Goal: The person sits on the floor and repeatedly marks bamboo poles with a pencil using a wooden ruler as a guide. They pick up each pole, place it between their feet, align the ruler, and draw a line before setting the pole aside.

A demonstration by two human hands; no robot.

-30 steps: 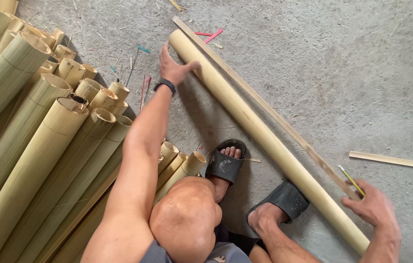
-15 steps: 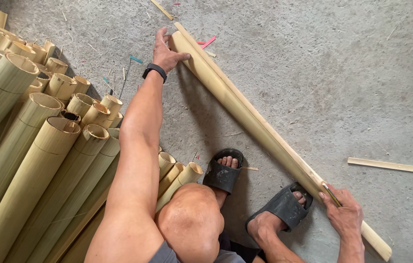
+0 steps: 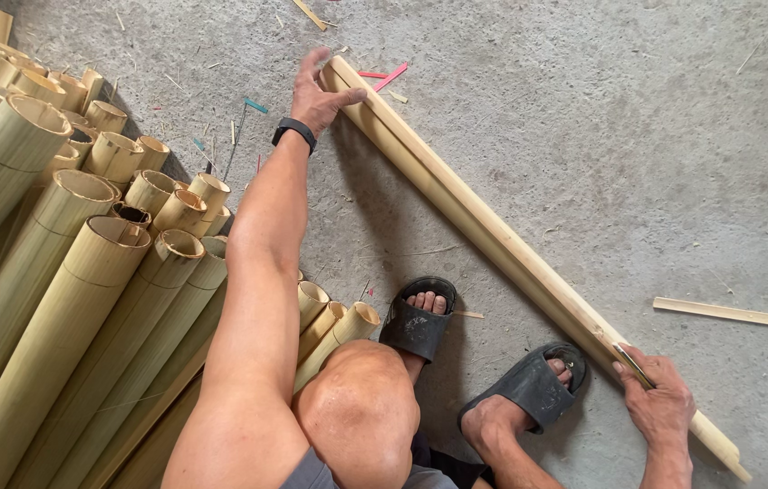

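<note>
Our left hand (image 3: 319, 95) clamps the far end of the pole (image 3: 493, 240), which lies slanted across the concrete floor (image 3: 638, 145); our right hand (image 3: 660, 403) presses the near end, pinching a thin blade (image 3: 634, 366) (edge hard to see). If the round pole rolls, the blade could slip toward our sandalled foot (image 3: 529, 385) just beside it.

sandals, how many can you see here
2, both dark slides on the person's feet. One sandal is on the concrete beside the bent knee; the other sandal lies further right, next to the long bamboo pole near the right hand.
</note>
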